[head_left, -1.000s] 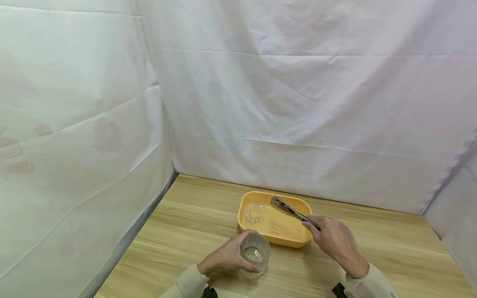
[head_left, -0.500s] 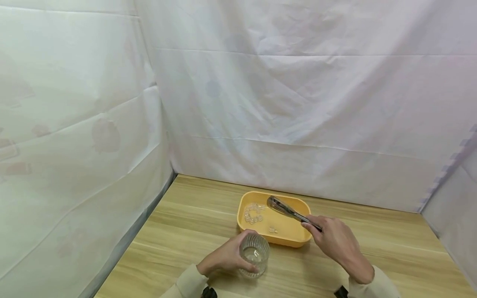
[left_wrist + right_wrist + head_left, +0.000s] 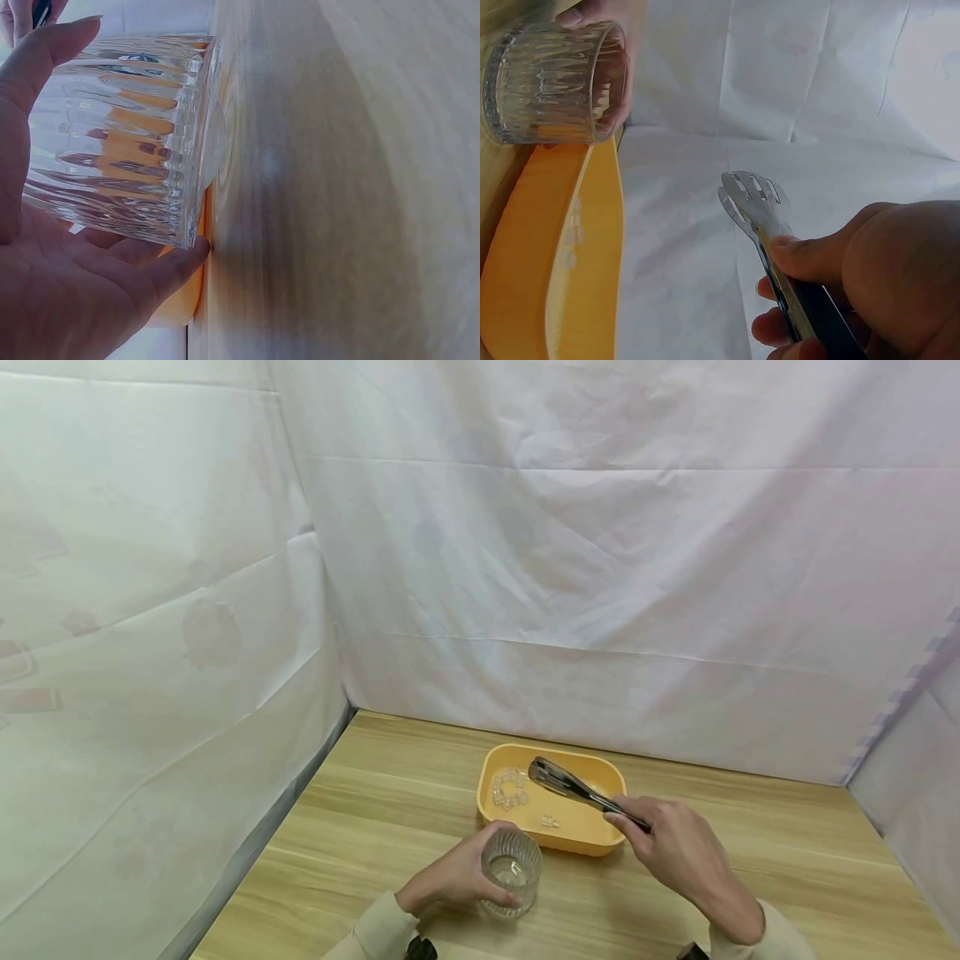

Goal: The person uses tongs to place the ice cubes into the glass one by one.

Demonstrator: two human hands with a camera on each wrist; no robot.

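L hand (image 3: 465, 870) has its grip round the side of a clear ribbed glass (image 3: 521, 881), thumb on near side. Glass is approx. upright, mouth up, low over the wood surface (image 3: 360, 827); can't tell if base fully touches. It's just beside the front L corner of a yellow tray (image 3: 592, 814); contact unclear.

R hand (image 3: 678, 843) has its grip clenched on metal tongs (image 3: 570, 783), thumb on top, fingers under. Tongs are raised above the tray, pointing L; the slotted tips are close tog. w/ a slim gap.

Tray sits on the surface w/ small clear bits (image 3: 501, 797) in a loose curve at its L end, plus a smaller clump nr. front edge, abt. midway. Pale sheets (image 3: 525, 568) hang behind & at sides. Light sleeves (image 3: 381, 928) on both arms.
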